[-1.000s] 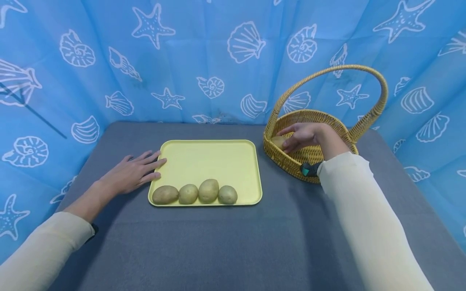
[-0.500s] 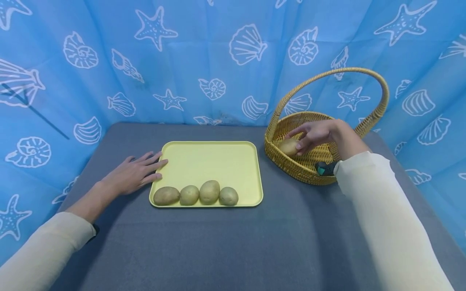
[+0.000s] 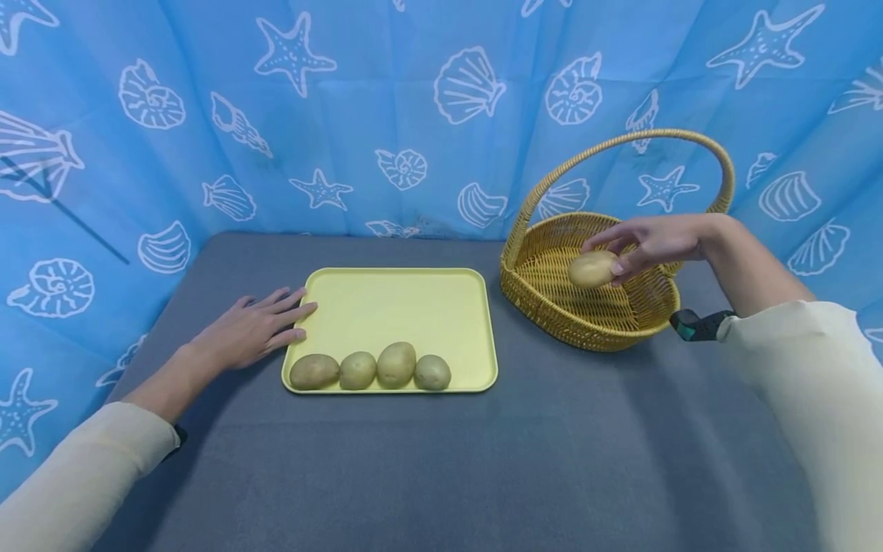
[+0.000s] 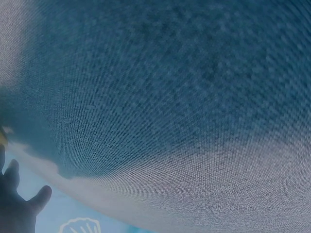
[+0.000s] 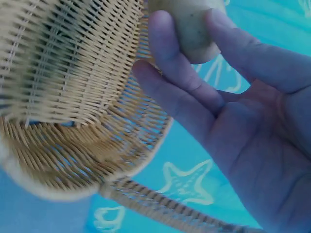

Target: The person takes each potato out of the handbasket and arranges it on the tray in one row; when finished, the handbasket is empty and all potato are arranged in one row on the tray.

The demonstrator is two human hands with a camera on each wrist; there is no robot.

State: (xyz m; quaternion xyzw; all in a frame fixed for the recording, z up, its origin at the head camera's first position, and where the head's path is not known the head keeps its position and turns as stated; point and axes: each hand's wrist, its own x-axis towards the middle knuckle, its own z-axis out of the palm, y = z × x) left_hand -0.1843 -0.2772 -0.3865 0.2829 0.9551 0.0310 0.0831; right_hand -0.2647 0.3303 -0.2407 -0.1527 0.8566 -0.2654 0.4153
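Right hand pinches a potato between fingertips and thumb, held in the air above the basket, clear of the weave. Potato's long axis runs roughly left-right. The tray lies to the hand's left, four potatoes in a row along its near edge. Left hand rests flat on the table, fingers straight, touching the tray's left rim and holding nothing.

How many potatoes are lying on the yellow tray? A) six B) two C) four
C: four potatoes lie in a row along the near edge of the yellow tray, while a fifth potato is held by the right hand above the basket.
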